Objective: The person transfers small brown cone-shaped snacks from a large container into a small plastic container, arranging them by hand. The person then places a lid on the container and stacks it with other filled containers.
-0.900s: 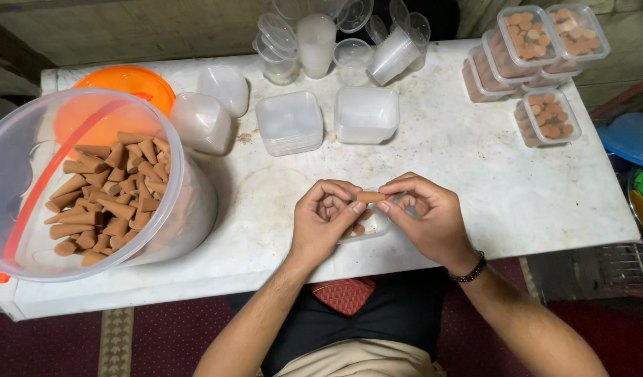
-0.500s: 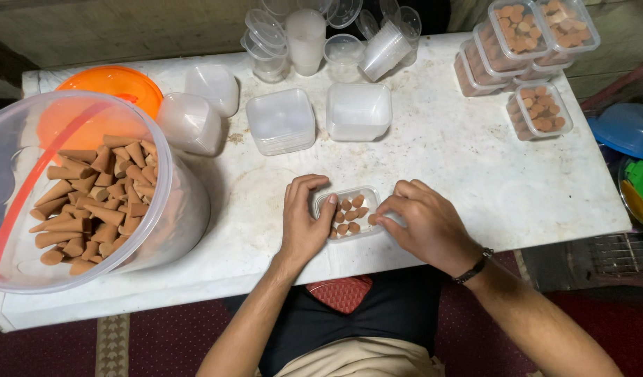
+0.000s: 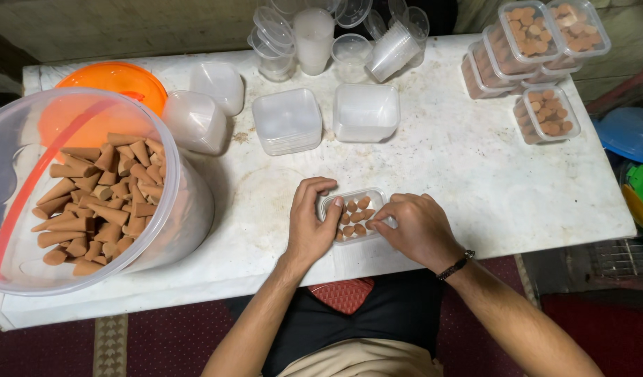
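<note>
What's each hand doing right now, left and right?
Left hand: curled against the small clear container of brown cones, steadying its left side.
Right hand: fingertips at the container's right edge; grip unclear.

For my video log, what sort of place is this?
Probably a small home packing bench: a worn white table, a big tub of brown cones, filled little boxes stacked, and both hands on one small box.

Soft overhead light, bright white table (image 3: 475,174), dim surroundings, sharp focus, slight wide-angle edge distortion

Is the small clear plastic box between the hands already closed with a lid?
No. The small clear plastic box sits open-topped, brown cones exposed, left hand and right hand at its ends.
</note>
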